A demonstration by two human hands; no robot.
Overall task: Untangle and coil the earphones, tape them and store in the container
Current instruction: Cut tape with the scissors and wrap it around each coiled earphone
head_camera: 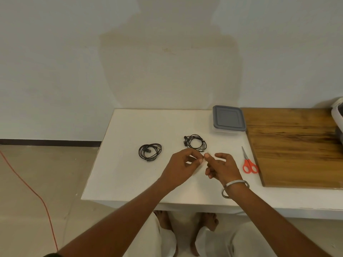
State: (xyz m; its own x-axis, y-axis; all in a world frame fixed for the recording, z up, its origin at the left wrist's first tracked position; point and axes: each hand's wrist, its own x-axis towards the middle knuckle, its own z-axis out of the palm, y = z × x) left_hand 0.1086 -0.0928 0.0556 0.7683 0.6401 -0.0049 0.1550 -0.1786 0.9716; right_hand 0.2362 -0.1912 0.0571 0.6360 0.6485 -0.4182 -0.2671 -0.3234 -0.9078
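Two coiled black earphones lie on the white table (118, 173): one coil (150, 152) at the left, another (195, 143) in the middle, just beyond my fingertips. My left hand (181, 168) and my right hand (221, 168) meet fingertip to fingertip over the table, pinching a small clear piece that looks like tape (205, 157) between them. The container (228, 118), clear with a grey lid on it, stands at the table's far right corner. Orange-handled scissors (248, 162) lie to the right of my right hand.
A wooden board (297, 145) covers the surface to the right of the scissors, with a white appliance (337, 112) at its far right edge. An orange cable (37, 193) runs across the floor on the left. My bare feet show under the table's front edge.
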